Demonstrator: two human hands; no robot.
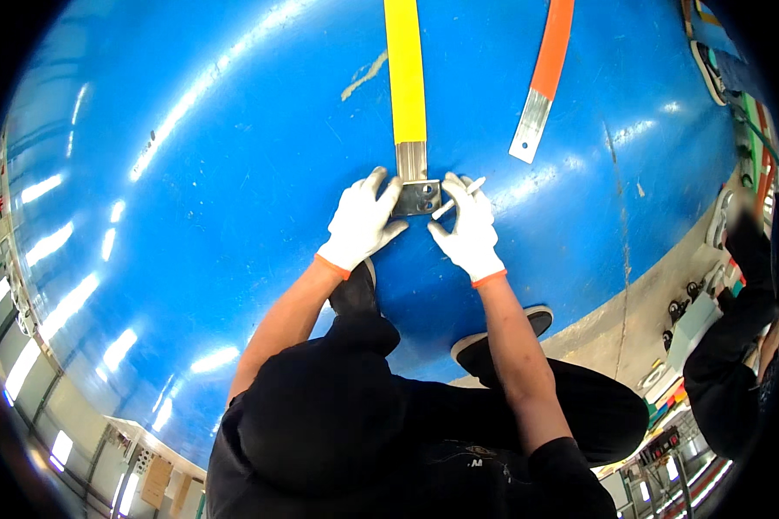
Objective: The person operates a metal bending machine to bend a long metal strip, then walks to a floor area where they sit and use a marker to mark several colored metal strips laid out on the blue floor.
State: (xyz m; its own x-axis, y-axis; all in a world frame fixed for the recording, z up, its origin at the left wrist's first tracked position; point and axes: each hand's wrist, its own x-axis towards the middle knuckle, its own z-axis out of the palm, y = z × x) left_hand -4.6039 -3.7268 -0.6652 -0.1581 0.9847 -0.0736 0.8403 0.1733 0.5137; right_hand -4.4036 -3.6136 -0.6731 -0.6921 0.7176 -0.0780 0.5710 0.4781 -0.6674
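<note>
The blue floor [190, 173] lies bare and wide to the left of the left hand [362, 222], with nothing standing on it up to the picture's rim. Straight ahead, the yellow bar [405, 78] runs away from both hands and blocks any sideways sweep across the middle. Right of the right hand [470, 227], an open strip of floor reaches the orange bar [545, 73], which lies slanted and apart from the yellow one. Between the hands, the metal plate [417, 197] fills the gap. Behind them, the person's shoes [502, 333] and knees close the near side. Clutter and another person's dark sleeve [740, 346] crowd the far right edge.
</note>
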